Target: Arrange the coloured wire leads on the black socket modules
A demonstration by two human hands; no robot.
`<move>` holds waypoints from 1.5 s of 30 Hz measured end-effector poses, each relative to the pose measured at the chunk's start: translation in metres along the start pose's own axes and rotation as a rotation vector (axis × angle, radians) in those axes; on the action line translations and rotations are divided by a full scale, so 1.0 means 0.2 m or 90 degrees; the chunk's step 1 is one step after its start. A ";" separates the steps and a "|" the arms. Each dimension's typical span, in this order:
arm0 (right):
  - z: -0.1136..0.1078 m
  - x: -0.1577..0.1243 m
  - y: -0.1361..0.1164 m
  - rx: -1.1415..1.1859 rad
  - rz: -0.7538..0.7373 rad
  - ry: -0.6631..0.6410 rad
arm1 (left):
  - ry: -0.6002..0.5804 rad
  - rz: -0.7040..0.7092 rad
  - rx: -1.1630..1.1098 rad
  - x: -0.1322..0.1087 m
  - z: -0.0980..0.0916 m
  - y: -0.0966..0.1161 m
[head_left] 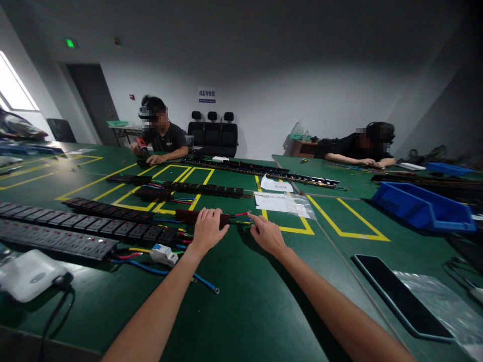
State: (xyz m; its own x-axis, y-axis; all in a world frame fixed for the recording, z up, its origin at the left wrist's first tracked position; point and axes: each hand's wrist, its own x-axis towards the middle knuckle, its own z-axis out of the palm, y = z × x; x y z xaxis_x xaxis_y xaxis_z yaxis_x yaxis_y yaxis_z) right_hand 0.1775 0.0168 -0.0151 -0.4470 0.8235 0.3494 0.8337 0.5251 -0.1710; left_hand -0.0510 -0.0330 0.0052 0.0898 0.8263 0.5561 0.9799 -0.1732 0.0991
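Observation:
My left hand (pixel 207 229) is wrapped over a dark red-brown bar (pixel 184 216) on the green table, its fingers lying across the bar's top. Red, blue and yellow-green wires (pixel 238 216) come out of the bar's right end. At their tips my right hand (pixel 265 232) has its fingers pinched together on the wire ends. Left of my hands lie black socket strips (pixel 113 225) in rows, with wires at their right ends. A white breaker (pixel 164 255) and a blue wire with a ring lug (pixel 206 283) are nearer to me.
A phone (pixel 400 296) and plastic film lie at right, with a blue bin (pixel 422 208) beyond. Paper labels (pixel 275 202) and more strips lie ahead. A white device (pixel 32 275) is at left. Two persons work across the table; another is partly visible far left.

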 end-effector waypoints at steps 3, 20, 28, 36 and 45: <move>0.00 0.00 0.00 0.012 -0.006 0.010 | 0.000 -0.001 -0.001 0.00 -0.01 0.00; -0.01 0.00 0.00 0.021 -0.004 -0.018 | 0.002 0.003 0.006 0.00 -0.01 0.00; -0.02 0.00 -0.01 0.008 -0.012 -0.011 | -0.001 0.003 0.007 0.00 -0.01 0.00; -0.04 0.00 -0.02 -0.011 -0.006 -0.045 | 0.004 0.001 -0.012 0.00 0.00 0.00; -0.01 0.00 0.00 0.008 -0.007 -0.038 | -0.005 -0.001 0.021 0.00 -0.01 0.00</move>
State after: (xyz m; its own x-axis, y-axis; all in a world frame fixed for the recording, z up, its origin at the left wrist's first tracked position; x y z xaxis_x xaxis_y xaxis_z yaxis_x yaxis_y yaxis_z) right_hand 0.1771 0.0162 -0.0130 -0.4742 0.8291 0.2961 0.8252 0.5358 -0.1789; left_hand -0.0504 -0.0337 0.0071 0.0903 0.8310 0.5489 0.9852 -0.1551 0.0727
